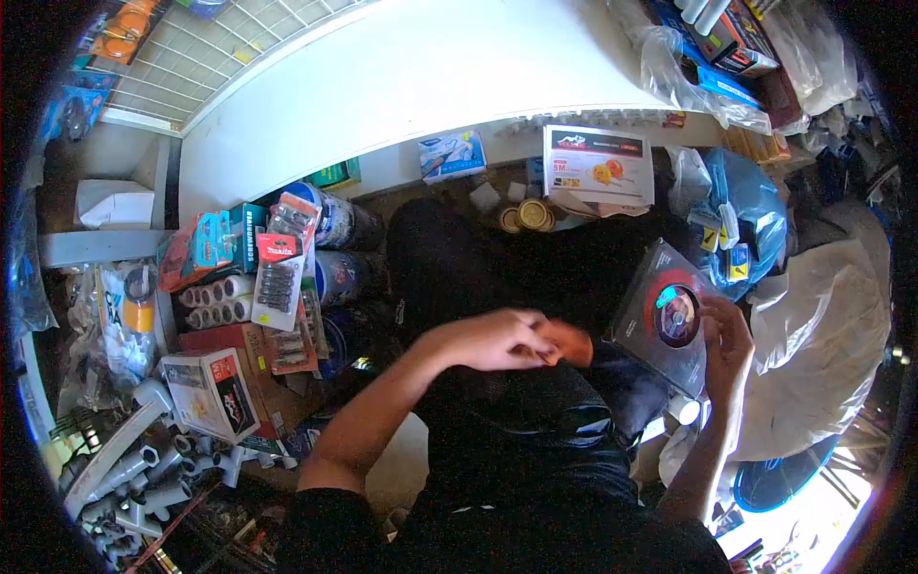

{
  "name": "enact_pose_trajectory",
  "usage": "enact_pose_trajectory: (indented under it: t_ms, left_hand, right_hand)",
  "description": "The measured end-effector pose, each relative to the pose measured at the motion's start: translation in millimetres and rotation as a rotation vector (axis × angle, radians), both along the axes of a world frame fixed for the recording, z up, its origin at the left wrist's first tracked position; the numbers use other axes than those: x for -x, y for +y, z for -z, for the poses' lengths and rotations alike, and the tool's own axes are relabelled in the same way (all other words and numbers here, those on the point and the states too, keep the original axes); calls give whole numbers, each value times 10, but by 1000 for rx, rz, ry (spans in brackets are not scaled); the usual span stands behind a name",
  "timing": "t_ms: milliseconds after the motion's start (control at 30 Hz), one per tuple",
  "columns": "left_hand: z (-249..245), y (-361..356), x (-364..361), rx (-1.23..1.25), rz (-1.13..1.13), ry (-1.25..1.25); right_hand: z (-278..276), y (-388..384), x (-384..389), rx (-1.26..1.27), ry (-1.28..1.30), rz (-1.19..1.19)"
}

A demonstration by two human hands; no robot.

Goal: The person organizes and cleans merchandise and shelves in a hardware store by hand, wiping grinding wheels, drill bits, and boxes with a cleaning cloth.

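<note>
Over my lap, my left hand (492, 339) has its fingers curled around an orange object (571, 342), blurred and partly covered, so its kind does not show. To the right, my right hand (729, 335) grips the edge of a flat dark box (643, 320). This box is tilted, with a red ring printed around a round picture or window and a small green mark on it. My fingers lie along its right side and front. A white cylinder end (683, 408) shows just below the box.
Packaged goods crowd the left, including a Makita bit pack (279, 280), a screwdriver box (251, 239) and a white box (207, 394). Grey pipe fittings (143, 478) fill the lower left. A white-and-orange carton (600, 167), gold lids (533, 215) and a blue bag (755, 206) lie ahead.
</note>
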State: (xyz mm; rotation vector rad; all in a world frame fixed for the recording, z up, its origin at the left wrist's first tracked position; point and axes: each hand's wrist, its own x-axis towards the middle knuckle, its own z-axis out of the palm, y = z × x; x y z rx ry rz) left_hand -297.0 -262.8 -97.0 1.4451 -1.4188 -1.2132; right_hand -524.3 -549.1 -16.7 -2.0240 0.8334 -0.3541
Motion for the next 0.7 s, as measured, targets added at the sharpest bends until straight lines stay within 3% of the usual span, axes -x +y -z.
enact_pose_trajectory:
  t_ms: [33,100,167,200,233,267,300,333,367,400,433,500,567,600,633,667,700]
  left_hand:
    - [103,-83,53,45,-70,44]
    - [288,-127,-201,-192,32,-320]
    - [486,-36,-368,-277,-205,-348]
    - [680,-23,-494,-511,-737,407]
    - [477,-19,-696,-380,-771,34]
    - [268,-25,-736,-475,-979,89]
    - [143,-30,-850,-463,-1184,466]
    - [263,9,-873,-384,-1189,334]
    - [387,60,-803,-332,-1016,-8]
    - [457,93,-728,-257,-884,-363]
    - [330,55,-617,-185,-532,-902]
    - [220,-61,-453,-146,-339,-355]
    - [-128,-186,-303,-12,-450,-87]
    - [-233,-240,-238,-1,-547,48]
    - [-326,-292,-173,11,-644,185]
    - [-422,-350,-108,35,-706,444]
    - [-491,-387,-89,34,-696,535]
  right_hand:
    - [15,1,-26,30,21,-16]
    - [25,8,-47,92,69,-45]
    - [-4,2,-47,140,75,-71]
    - [-7,-16,-23,156,78,-73]
    - [-4,-26,11,170,82,-71]
    - [23,-43,50,167,73,-64]
    - [69,-67,90,163,61,-54]
    - [96,-74,123,158,52,-41]
    - [95,-57,148,180,60,-42]
    - [90,-39,145,204,66,-46]
    - [86,-23,112,230,68,-53]
    - [53,48,-10,274,34,-70]
    - [36,123,-144,393,-19,-131]
    - [7,227,-239,302,-40,-142]
    - [-55,332,-403,318,-112,-267]
    - [-243,460,-609,220,-98,-425]
    - [-268,591,-765,108,-163,-521]
